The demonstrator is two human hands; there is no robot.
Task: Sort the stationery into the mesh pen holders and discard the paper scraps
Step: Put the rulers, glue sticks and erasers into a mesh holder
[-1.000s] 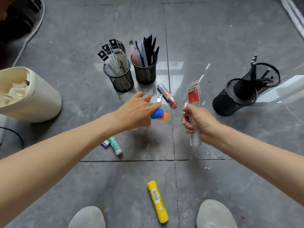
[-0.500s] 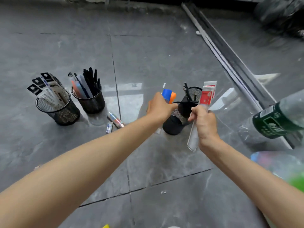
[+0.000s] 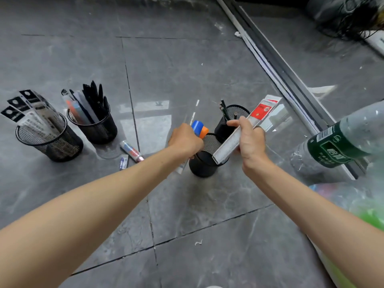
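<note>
four mesh holders [image 3: 94, 129] sat on the floor – left hand [image 3: 185, 140] gripped two capped markers [image 3: 199, 128] over the near holder [image 3: 202, 166], right hand [image 3: 250, 142] clamped one red-labelled pack [image 3: 228, 146], two tubes [image 3: 131, 151] lay loose

A glossy grey stone-look tile floor [image 3: 187, 65] fills the view, crossed by thin dark grout lines [image 3: 152, 231] and carrying pale window reflections [image 3: 145, 113] near its middle. At far right, a dark metal door track with a white edge [image 3: 291, 80] runs diagonally from far to near. A clear plastic bottle with a dark green label [image 3: 340, 142] lies tilted at the right edge, just beside the track. Below it, nearer, is a blurred green and pink shape [image 3: 365, 213], too soft to identify. A dark, blurry mass [image 3: 340, 15] occupies the far right corner.
</note>
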